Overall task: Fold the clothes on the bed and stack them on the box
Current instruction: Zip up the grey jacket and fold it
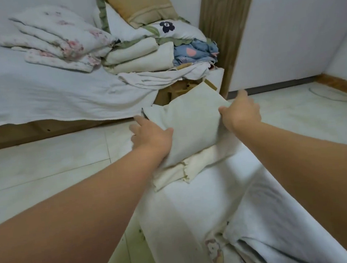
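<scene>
Folded cream cloth (189, 125) between hands (195, 124)

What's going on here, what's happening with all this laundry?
A person is carrying a folded cream cloth with both hands, the left hand gripping its left edge and the right hand its right edge. It is held above the floor, pointed toward a cardboard box at the bed's corner. Folded items are already stacked there, and a floral quilt lies on the bed.
</scene>
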The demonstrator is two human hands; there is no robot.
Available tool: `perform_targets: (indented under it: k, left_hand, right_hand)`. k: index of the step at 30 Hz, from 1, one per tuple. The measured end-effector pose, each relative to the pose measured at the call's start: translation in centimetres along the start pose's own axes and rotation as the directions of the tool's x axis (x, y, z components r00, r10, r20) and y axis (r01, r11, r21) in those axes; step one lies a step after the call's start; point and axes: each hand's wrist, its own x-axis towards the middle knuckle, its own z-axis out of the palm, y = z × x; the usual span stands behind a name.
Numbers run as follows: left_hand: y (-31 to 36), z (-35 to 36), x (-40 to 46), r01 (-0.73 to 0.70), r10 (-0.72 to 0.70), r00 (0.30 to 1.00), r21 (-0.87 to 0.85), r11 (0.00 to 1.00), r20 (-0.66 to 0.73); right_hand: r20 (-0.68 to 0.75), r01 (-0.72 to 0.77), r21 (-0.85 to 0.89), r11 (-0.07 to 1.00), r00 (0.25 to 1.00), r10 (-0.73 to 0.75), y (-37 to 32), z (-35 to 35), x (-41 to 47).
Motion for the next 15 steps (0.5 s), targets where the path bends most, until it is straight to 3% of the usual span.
perform_targets:
  k: [2, 3, 4, 5, 6, 8, 13, 15]
  left_hand:
    - [1.6, -0.7, -1.4, -0.184, 0.264, 0.94, 0.329, 0.926, -0.218]
    - [1.9, -0.6, -1.5, -0.323, 0.441, 0.875, 0.436, 0.84, -0.2]
    - [2.0, -0.2, -1.6, -0.434, 0.546, 0.834, 0.515, 0.739, -0.08]
    - [1.6, 0.2, -1.3, -0.508, 0.555, 0.826, 0.548, 0.664, 0.094]
    - [1.2, 0.8, -1.0, -0.535, 0.476, 0.839, 0.551, 0.64, 0.262]
    - [0.1, 1.7, -0.5, -0.522, 0.309, 0.842, 0.523, 0.674, 0.442]
    - [-0.3, 2.0, -0.3, -0.538, 0.283, 0.826, 0.532, 0.653, 0.487]
    - [0.7, 1.0, -0.1, -0.536, 0.242, 0.818, 0.537, 0.652, 0.522]
  right_hand:
    - [-0.145, 0.294, -0.151, 0.944, 0.938, -0.316, -1.1, -0.3, -0.9]
    - [-0.082, 0.448, -0.226, 0.865, 0.876, -0.476, -1.4, -0.1, -1.3]
    - [0.066, 0.563, -0.293, 0.773, 0.818, -0.572, -1.3, 0.3, -1.5]
    - [0.252, 0.629, -0.343, 0.698, 0.777, -0.577, -0.9, 0.7, -1.6]
    - [0.409, 0.649, -0.379, 0.66, 0.757, -0.51, -0.4, 1.0, -1.5]
    - [0.538, 0.633, -0.423, 0.648, 0.751, -0.383, 0.3, 1.6, -1.2]
    - [0.597, 0.623, -0.412, 0.665, 0.736, -0.32, 0.0, 1.7, -1.2]
    - [0.578, 0.623, -0.335, 0.707, 0.729, -0.368, -0.8, 0.3, -1.1]
